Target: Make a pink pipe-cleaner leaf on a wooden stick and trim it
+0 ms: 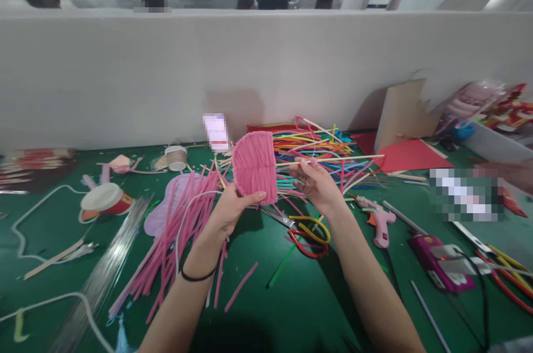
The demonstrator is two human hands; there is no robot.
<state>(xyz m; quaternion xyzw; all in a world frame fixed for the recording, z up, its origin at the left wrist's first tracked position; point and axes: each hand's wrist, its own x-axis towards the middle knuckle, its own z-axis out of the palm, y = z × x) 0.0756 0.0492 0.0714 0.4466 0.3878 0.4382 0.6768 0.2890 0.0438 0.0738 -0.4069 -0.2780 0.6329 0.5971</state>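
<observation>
My left hand (234,206) grips a pink panel of pipe cleaners (255,166) from below, thumb across its lower edge, holding it upright above the green table (291,303). My right hand (315,182) is just to the right of the panel, fingers pinched near its edge on something small I cannot make out. A heap of loose pink pipe cleaners (175,236) lies under my left wrist. Scissors with red and yellow handles (302,229) lie below my right hand.
A pile of coloured pipe cleaners (316,150) sits behind the panel. A pink glue gun (378,221), a purple device (441,264), red paper (410,156), cardboard (403,114), a paper cup (104,200), a twine roll (176,157) and metal wires (104,270) are spread about. A white partition (166,75) closes the back.
</observation>
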